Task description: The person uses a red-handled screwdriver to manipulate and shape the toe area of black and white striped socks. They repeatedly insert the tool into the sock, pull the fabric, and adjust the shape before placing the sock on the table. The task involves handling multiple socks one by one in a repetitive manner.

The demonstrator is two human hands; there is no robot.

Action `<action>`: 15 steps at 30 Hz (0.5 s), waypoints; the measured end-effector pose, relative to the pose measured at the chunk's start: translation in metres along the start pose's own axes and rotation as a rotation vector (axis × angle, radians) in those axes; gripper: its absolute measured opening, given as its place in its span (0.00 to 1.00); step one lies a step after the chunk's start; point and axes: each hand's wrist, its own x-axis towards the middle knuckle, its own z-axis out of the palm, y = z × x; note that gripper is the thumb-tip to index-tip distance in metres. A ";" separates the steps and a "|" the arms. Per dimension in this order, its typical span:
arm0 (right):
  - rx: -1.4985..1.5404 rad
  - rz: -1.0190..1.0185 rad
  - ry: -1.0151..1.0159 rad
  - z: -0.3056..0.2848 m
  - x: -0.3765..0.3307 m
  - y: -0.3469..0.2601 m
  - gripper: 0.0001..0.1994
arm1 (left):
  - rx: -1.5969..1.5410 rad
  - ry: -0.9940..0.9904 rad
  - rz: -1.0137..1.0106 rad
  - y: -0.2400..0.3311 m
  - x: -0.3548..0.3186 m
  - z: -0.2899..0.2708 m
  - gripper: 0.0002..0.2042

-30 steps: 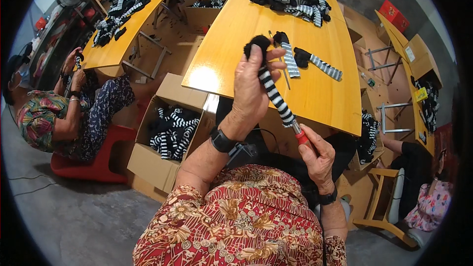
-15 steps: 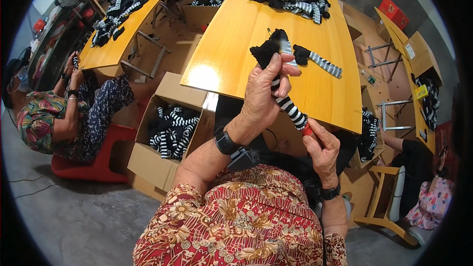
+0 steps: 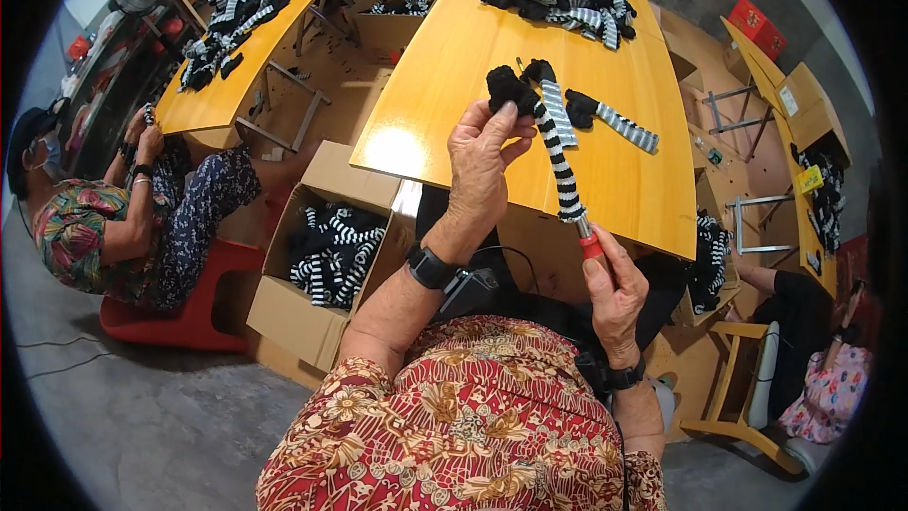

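Between my hands stretches a narrow striped knit tube [image 3: 560, 166], black and white, with a bunched black end. My left hand [image 3: 480, 153] pinches the tube near that black end, above the table. My right hand [image 3: 617, 295] grips the red handle of a metal rod tool [image 3: 591, 244]. The tube's lower end sits around the rod, and a short length of bare metal shows above the handle. How far the rod reaches inside is hidden. Just beyond my left hand lie a grey-and-white striped knit piece [image 3: 556, 114] and another one [image 3: 624, 125], both with black ends.
Knit pieces pile up at the far end of the yellow table [image 3: 416, 104]. An open cardboard box [image 3: 274, 312] of striped pieces stands at left, another box [image 3: 707, 260] at right. One person [image 3: 95, 227] sits at left on a red chair; another [image 3: 832, 378] is at right.
My left hand has shifted left, up to the tube's black end. The tube now hangs straighter, and bare metal shows between it and the red handle.
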 end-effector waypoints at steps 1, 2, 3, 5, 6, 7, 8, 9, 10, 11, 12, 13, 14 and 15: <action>0.044 0.064 -0.026 -0.001 0.000 0.001 0.19 | -0.014 -0.007 -0.017 -0.001 0.000 0.001 0.04; 0.088 0.128 -0.052 -0.002 0.000 0.002 0.19 | -0.023 -0.011 -0.027 0.002 0.000 0.002 0.04; 0.069 0.099 -0.066 -0.005 0.001 0.003 0.19 | -0.016 -0.029 -0.023 0.006 0.002 0.001 0.04; 0.033 0.040 -0.093 -0.010 0.003 0.004 0.19 | -0.003 -0.064 -0.014 0.012 0.005 -0.002 0.04; 0.029 0.028 -0.092 -0.010 0.003 0.002 0.19 | 0.028 -0.074 0.012 0.012 0.006 -0.005 0.05; 0.024 0.016 -0.091 -0.010 0.003 0.000 0.19 | 0.065 -0.091 0.010 0.012 0.007 -0.006 0.05; 0.020 0.003 -0.090 -0.010 0.004 -0.002 0.19 | 0.103 -0.107 0.008 0.012 0.007 -0.006 0.06; 0.023 0.034 -0.089 -0.009 0.003 0.001 0.19 | 0.136 -0.125 0.003 0.011 0.006 -0.006 0.06; 0.027 0.065 -0.088 -0.008 0.002 0.006 0.20 | 0.164 -0.150 0.004 0.010 0.005 -0.005 0.07; 0.030 0.089 -0.086 -0.009 0.001 0.007 0.20 | 0.190 -0.169 -0.002 0.010 0.006 -0.004 0.07; 0.034 0.109 -0.086 -0.009 0.002 0.009 0.20 | 0.217 -0.183 -0.009 0.011 0.008 -0.006 0.07; 0.038 0.121 -0.086 -0.010 0.004 0.008 0.20 | 0.244 -0.198 -0.016 0.011 0.009 -0.007 0.07; 0.042 0.134 -0.085 -0.010 0.007 0.007 0.20 | 0.254 -0.213 -0.037 0.013 0.008 -0.007 0.07; 0.001 0.060 -0.056 -0.008 0.010 0.003 0.20 | 0.267 -0.226 0.011 0.012 0.007 -0.006 0.07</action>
